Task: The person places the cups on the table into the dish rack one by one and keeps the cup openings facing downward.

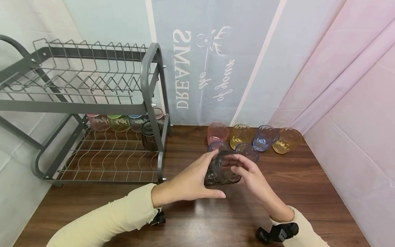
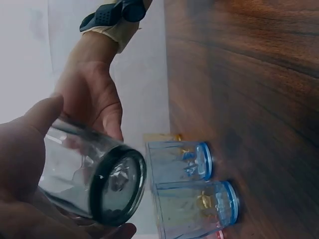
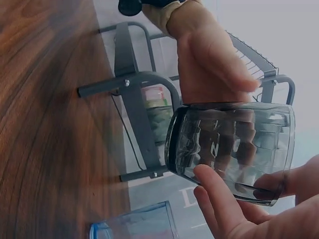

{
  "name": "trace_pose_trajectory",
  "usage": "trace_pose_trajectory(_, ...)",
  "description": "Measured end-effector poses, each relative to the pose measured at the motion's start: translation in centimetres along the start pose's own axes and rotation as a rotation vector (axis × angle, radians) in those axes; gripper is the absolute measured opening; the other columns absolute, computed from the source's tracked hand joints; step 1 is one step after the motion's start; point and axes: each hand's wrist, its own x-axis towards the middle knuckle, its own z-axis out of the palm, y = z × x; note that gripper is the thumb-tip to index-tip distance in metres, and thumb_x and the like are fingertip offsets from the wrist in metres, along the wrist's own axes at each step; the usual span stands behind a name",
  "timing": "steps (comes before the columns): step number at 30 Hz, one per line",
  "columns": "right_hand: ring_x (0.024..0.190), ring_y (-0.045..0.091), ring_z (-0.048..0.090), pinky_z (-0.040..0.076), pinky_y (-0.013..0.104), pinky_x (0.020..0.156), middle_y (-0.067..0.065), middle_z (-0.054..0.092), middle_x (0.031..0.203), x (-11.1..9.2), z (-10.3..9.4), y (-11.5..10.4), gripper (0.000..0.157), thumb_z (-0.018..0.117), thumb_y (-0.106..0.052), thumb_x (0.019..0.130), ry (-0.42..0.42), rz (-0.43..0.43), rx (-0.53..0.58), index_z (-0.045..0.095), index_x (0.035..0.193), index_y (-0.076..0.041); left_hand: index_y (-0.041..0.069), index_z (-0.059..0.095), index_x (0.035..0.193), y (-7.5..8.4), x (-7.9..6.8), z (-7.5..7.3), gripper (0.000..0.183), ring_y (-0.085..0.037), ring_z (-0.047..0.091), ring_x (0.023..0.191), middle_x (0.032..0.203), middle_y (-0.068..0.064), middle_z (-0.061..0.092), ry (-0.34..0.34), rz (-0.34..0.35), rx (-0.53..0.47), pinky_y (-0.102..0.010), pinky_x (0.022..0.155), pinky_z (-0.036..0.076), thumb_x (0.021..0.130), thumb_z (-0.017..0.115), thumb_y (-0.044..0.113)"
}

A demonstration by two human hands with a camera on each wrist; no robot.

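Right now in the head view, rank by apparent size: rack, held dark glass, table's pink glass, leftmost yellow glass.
1. Rack
2. Held dark glass
3. Pink glass, yellow glass: too alike to rank

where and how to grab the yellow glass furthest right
Probably by its side wall, with the right hand from the right once free of the dark glass: the yellow glass stands upright at the row's end, with a blue glass close on its left.
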Motion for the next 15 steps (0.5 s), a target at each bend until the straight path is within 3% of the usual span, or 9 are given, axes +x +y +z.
trace_pose_trajectory(4, 0.114, 0.015, 0.065, 0.06, 0.037, 0.084, 0.019, 0.057, 0.133, 0.1, 0.4, 0.0, 0.041, 0.045, -0.003, 0.103, 0.0, 0.051, 0.056, 0.043, 0.142, 0.011, 0.009, 0.016, 0.162, 0.0, 0.0, 0.3, 0.115, -0.022, 0.041, 0.142, 0.16, -0.01, 0.034, 0.006, -0.014, 0.013, -0.042, 0.116, 0.038, 0.079, 0.088, 0.043)
trace_pose_trajectory(9, 0.113, 0.016, 0.065, 0.06, 0.038, 0.083, 0.004, 0.062, 0.127, 0.0, 0.6, 0.2, 0.041, 0.043, -0.004, 0.104, -0.007, 0.08, 0.102, 0.041, 0.143, 0.011, 0.009, 0.014, 0.161, -0.1, 0.0, 0.8, 0.116, -0.028, 0.04, 0.143, 0.161, -0.012, 0.033, 0.024, -0.028, 0.046, -0.047, 0.116, 0.036, 0.078, 0.09, 0.037)
trace_pose_trajectory(15, 0.11, 0.019, 0.067, 0.06, 0.04, 0.084, 0.003, 0.062, 0.125, -0.2, 0.8, 0.3, 0.04, 0.04, -0.011, 0.108, -0.015, 0.077, 0.142, 0.041, 0.142, 0.011, 0.003, 0.022, 0.156, -0.1, -0.1, 1.2, 0.107, -0.024, 0.044, 0.139, 0.154, -0.014, 0.041, 0.079, 0.013, 0.019, -0.041, 0.116, 0.037, 0.079, 0.09, 0.028)
